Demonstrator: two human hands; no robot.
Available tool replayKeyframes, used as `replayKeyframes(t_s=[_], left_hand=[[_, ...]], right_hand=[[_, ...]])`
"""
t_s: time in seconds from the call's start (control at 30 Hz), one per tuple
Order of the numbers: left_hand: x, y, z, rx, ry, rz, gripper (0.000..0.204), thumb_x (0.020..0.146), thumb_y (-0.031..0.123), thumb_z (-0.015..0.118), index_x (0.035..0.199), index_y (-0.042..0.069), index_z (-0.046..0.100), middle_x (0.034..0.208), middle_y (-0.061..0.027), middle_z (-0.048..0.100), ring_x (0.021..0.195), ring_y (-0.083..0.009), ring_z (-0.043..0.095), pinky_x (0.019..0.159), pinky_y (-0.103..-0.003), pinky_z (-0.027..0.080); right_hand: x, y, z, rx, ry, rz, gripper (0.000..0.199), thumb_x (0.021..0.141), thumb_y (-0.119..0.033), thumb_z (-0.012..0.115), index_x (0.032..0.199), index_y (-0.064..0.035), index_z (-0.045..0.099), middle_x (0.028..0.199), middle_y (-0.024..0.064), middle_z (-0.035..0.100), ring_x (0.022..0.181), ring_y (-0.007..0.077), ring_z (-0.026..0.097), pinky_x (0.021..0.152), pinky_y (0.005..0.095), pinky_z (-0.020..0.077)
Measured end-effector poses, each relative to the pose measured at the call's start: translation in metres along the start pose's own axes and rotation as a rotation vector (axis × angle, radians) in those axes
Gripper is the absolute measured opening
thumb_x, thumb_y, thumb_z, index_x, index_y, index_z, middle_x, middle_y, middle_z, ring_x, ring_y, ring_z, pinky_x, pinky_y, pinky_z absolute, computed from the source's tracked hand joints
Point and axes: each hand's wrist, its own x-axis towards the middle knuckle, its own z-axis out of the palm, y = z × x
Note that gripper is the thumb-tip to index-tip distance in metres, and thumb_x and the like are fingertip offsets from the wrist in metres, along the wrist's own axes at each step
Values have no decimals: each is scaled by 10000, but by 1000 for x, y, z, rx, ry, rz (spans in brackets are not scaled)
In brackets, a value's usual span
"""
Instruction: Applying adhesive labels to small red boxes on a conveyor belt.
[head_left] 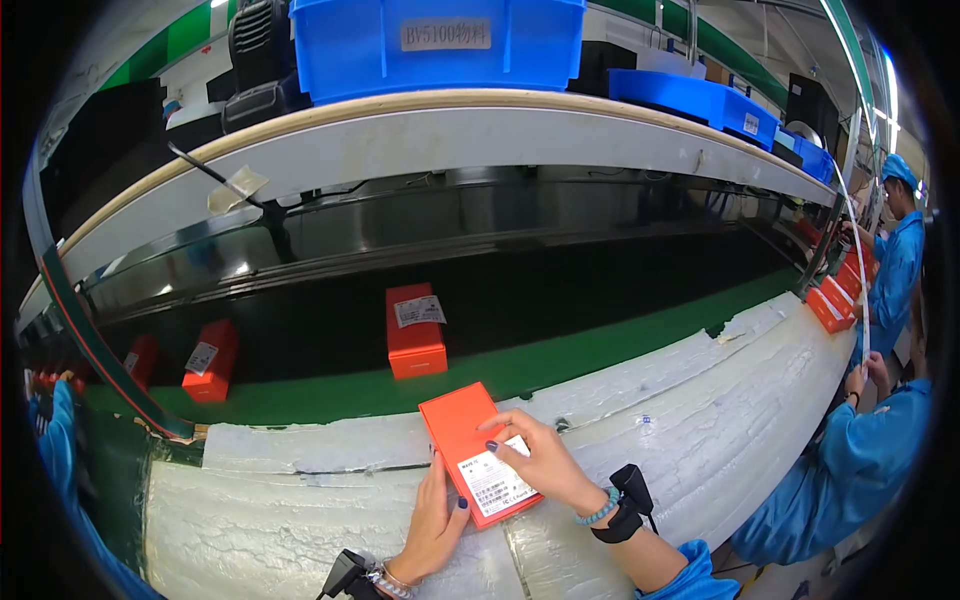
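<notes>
The grip of the left hand point(432, 525) holds a red box point(452, 412) by its left long side, fingers laid along it and the thumb near the lower corner. The grip of the right hand point(545, 460) is narrow, index finger and thumb a little apart over the box's white label point(490, 485), covering part of it; whether they pinch the label cannot be told. Both wrists carry beaded bracelets and black strapped devices. The box lies tilted across the middle of the surface point(290, 520), its upper end reaching over the far edge; whether it rests there or is lifted is unclear.

The surface is pale, under wrinkled clear film. At its right edge a person in a blue smock point(850, 470) sits close by; at the left edge a blue sleeve point(62, 425) shows.

Along the far edge runs a green belt point(310, 392). On it, a labelled red carton point(417, 345) lies just beyond the held box, and another carton point(210, 362) is farther left. A dark post point(105, 345) stands before the belt's left part. More red packages point(832, 308) cluster by the surface's far right corner, near a blue-capped worker point(895, 265). Above the belt, a long shelf point(500, 130) carries a large blue bin point(440, 70) and blue trays point(690, 100).
</notes>
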Motion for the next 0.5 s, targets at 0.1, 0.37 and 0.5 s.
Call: replayKeyframes(t_s=[0.1,0.37,0.5], left_hand=[[-1,0,-1,9,0,13,765,940,342,456,1460,-60,65,1481,-265,207,1349,-387,253,1113,-420,205],[-1,-4,-3,46,-11,35,804,920,333,502,1458,-63,55,1472,-269,213,1337,-393,260,1108,-427,210],[0,-4,-2,62,-12,45,825,902,314,526,1458,-65,48,1472,-273,209,1336,-396,260,1108,-427,210]], right_hand=[[-1,-5,3,-26,16,-24,288,838,46,558,1117,-22,569,954,45,649,875,99,609,810,262,478],[0,-5,9,-61,19,-4,282,828,49,567,1100,-23,580,935,54,655,884,112,619,797,266,485],[-1,-9,8,-70,17,34,270,828,50,568,1089,-19,586,933,60,656,883,115,616,798,268,483]])
